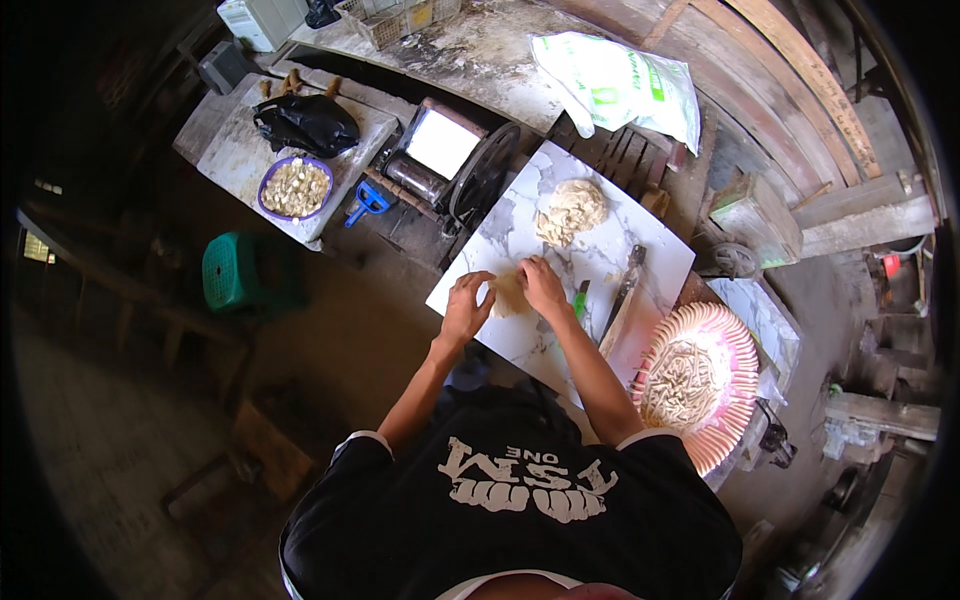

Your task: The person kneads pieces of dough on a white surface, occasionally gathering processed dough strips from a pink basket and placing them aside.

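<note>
A flat, pale piece of dough (511,296) lies on a white marble-patterned board between my hands. My left hand (467,306) is at its left side, fingers curved and thumb apart, with nothing visible in its grasp. On the other side, my right hand (543,287) has its fingertips bent together on the dough's upper right edge. A larger dough lump (572,211), with smaller pieces beside it, rests farther up the board. Beside my right forearm lies a small green-handled tool (580,299), partly covered by the arm. Right of that is a long dark tool (626,284).
A pink-rimmed basket (742,372) of dough sticks stands at the right. A hand-cranked roller machine (432,150) is beyond the board's left side. Farther left are a purple bowl (295,188) of pale pieces and a green stool (228,272). A white sack (625,85) lies behind.
</note>
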### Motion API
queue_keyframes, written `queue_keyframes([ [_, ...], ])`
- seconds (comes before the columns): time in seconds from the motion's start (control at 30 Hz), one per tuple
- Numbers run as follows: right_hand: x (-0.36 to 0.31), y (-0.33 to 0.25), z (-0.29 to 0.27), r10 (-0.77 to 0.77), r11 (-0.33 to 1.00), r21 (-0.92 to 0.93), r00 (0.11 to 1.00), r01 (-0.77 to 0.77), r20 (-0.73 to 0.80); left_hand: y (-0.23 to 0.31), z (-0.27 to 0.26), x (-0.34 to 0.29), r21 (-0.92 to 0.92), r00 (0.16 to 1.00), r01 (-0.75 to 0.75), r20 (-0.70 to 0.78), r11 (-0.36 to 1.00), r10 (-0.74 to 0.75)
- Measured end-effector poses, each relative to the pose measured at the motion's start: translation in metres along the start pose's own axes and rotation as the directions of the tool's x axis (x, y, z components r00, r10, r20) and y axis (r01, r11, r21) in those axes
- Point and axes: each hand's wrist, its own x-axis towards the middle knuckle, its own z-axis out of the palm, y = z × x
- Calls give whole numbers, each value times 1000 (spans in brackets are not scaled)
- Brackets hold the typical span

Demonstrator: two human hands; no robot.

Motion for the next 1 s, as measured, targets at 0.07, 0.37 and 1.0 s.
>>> queue_keyframes([
  [0.07, 1, 2, 1, 16, 997, 75, 1000, -16, 5, 1, 0, 3, -17, 1000, -21, 9, 1000, 21],
  [0.37, -4, -7, -5, -11, 976, 216, 999, 18, -33, 4, -3, 7, -25, 999, -46, -16, 999, 46],
  [1.0, -78, -75, -125, 269, 790, 612, 918, -38, -291, 88, -4, 15, -410, 873, -50, 424, 911, 239],
])
